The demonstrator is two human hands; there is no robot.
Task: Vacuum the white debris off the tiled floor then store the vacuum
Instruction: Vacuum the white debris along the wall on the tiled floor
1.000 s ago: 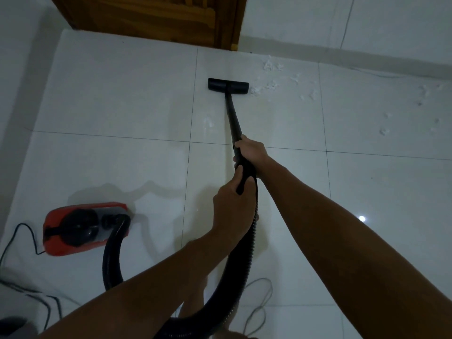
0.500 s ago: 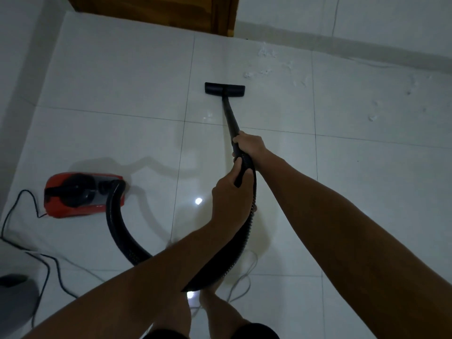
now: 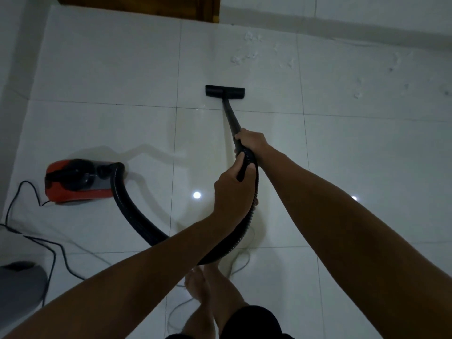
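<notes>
The black floor nozzle (image 3: 225, 91) lies flat on the white tiled floor (image 3: 110, 69), on a black wand (image 3: 230, 116). My right hand (image 3: 249, 140) grips the wand at its upper end. Just below it, my left hand (image 3: 232, 189) grips the handle where the ribbed black hose (image 3: 132, 211) joins. The hose curves left to the red and black vacuum body (image 3: 75, 182). White debris (image 3: 244, 57) lies scattered beyond the nozzle, near the far wall, and more white debris (image 3: 358, 94) lies to the right.
A wooden door (image 3: 137, 6) stands at the top. A black power cord (image 3: 29, 216) loops on the floor at left, near a grey object (image 3: 19, 282). A thin cable (image 3: 239, 265) lies by my bare feet (image 3: 195, 285). Walls border the left and far sides.
The nozzle has been drawn back toward me, away from the debris near the wall. One clump near the tile joint is gone. Both hands kept their hold.
</notes>
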